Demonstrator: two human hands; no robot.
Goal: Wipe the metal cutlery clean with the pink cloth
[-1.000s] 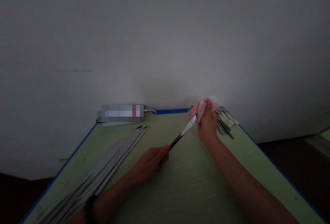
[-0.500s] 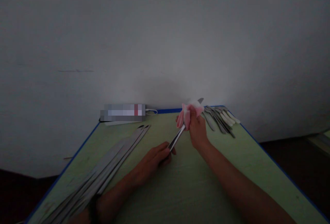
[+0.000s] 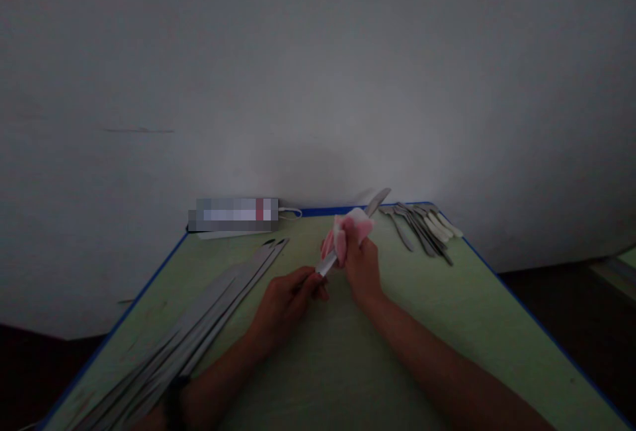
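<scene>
My left hand [image 3: 293,295] is closed around the handle end of a metal table knife [image 3: 378,200], which slants up and away to the right. A pink and white cloth [image 3: 354,229] is wrapped around the middle of the knife, and my right hand [image 3: 362,265] grips it there. The rounded blade tip sticks out beyond the cloth. Part of the handle shows between my two hands. The fingers of my right hand are partly hidden by the cloth.
Several long, flat grey strips [image 3: 199,325] lie at the left of the green table [image 3: 397,365]. Several pieces of cutlery [image 3: 422,232], some with white handles, are at the back right. A blurred-out box [image 3: 233,214] with a white cord [image 3: 293,210] stands by the wall [image 3: 318,73].
My right hand has slid the cloth down the knife toward my left hand, so more of the blade shows above it and less of the handle below.
</scene>
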